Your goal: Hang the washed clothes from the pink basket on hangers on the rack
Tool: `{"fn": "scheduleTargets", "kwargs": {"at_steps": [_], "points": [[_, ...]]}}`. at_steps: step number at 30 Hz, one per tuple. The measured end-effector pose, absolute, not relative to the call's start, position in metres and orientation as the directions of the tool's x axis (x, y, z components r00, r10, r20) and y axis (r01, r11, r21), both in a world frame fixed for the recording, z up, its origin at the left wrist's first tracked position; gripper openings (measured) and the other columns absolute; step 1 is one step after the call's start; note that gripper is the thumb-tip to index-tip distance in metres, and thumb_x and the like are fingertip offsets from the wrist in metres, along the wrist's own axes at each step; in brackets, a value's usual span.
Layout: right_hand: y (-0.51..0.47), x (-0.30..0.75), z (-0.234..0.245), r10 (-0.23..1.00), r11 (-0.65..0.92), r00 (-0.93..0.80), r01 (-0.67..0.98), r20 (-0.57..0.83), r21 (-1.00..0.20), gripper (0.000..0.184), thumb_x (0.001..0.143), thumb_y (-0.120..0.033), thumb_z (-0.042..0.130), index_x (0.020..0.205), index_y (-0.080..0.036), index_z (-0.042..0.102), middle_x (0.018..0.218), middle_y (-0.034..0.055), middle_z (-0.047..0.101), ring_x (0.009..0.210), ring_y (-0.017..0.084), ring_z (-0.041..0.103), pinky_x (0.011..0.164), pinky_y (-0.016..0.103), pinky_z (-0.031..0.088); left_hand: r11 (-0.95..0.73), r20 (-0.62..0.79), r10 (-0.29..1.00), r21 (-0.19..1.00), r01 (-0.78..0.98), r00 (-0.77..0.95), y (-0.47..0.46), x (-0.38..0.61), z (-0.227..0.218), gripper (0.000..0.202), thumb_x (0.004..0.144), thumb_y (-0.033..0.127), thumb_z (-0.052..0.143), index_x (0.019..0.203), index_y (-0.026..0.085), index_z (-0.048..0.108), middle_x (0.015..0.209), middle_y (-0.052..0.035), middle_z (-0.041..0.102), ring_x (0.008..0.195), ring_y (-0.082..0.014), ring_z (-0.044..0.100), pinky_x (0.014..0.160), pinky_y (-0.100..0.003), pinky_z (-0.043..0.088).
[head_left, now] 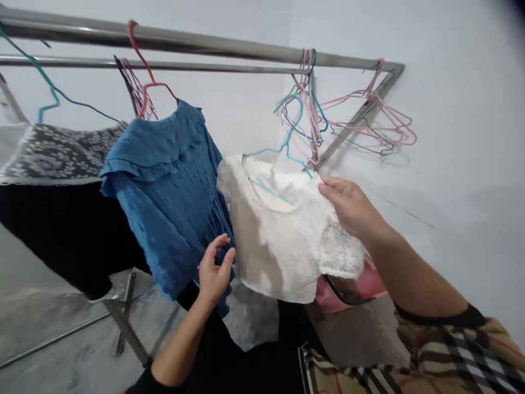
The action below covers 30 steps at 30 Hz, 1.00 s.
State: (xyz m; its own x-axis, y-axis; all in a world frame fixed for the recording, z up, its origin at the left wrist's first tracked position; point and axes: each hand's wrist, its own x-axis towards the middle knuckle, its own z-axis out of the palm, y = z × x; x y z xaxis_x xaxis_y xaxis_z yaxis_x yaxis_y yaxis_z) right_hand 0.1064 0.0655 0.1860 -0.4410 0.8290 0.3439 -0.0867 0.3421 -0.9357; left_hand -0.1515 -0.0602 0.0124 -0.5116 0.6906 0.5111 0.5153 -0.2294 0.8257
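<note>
A white lace-sleeved blouse (pixel 283 241) hangs on a light blue hanger (pixel 293 128), whose lower bar shows through the neckline. My right hand (pixel 348 205) pinches the blouse at its right shoulder, beside the hanger's end. The hanger's hook is off the front rail, in front of other hangers. My left hand (pixel 215 268) is apart from the white blouse, fingers curved with a gap between thumb and forefinger. Behind it is a blue ruffled blouse (pixel 164 186) on a red hanger (pixel 150 82) hooked over the rail.
Across the top runs a metal clothes rail (pixel 229 49). Pink hangers (pixel 385 120) and others cluster at its right end. At left hangs a black garment (pixel 61 230) with a floral top. Below the white blouse stands a pink basket (pixel 369 282). Metal rack legs (pixel 127 331) stand lower left.
</note>
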Motion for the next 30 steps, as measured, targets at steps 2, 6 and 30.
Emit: {"fn": "scheduleTargets", "kwargs": {"at_steps": [2,6,30], "points": [[0.073,0.084,0.215,0.753,0.424,-0.487,-0.155,0.443,-0.892,0.021,0.079,-0.035,0.069,0.094,-0.020,0.069,0.086,0.0039,0.070,0.090,0.024,0.068,0.075,0.036,0.058,-0.257,0.524,0.706,0.816,0.517,-0.476,-0.062,-0.147,0.012,0.039,0.086,0.037,0.064,0.120,0.020,0.061,0.110,-0.0100,0.071,0.104,-0.0219,0.067,0.093,-0.039,0.051],[0.101,0.033,0.262,0.647,0.565,-0.484,-0.213,0.589,-0.797,0.019,0.082,-0.020,0.060,0.098,-0.014,0.067,0.101,0.0023,0.068,0.108,0.022,0.063,0.090,0.037,0.054,-0.291,0.547,0.712,0.801,0.524,-0.440,-0.064,-0.142,0.013,0.035,0.087,0.035,0.064,0.118,0.021,0.062,0.109,-0.0091,0.071,0.103,-0.0211,0.067,0.094,-0.038,0.052],[0.142,0.060,0.020,0.925,0.375,-0.265,0.507,0.273,-0.776,0.030,0.100,-0.022,0.044,0.126,-0.017,0.058,0.128,0.0025,0.063,0.122,0.008,0.054,0.108,0.016,0.036,-0.135,0.308,0.894,0.878,0.460,-0.326,-0.023,-0.103,-0.009,0.036,0.082,0.041,0.069,0.111,0.019,0.066,0.098,-0.0060,0.072,0.094,-0.0188,0.067,0.095,-0.036,0.052]]}}
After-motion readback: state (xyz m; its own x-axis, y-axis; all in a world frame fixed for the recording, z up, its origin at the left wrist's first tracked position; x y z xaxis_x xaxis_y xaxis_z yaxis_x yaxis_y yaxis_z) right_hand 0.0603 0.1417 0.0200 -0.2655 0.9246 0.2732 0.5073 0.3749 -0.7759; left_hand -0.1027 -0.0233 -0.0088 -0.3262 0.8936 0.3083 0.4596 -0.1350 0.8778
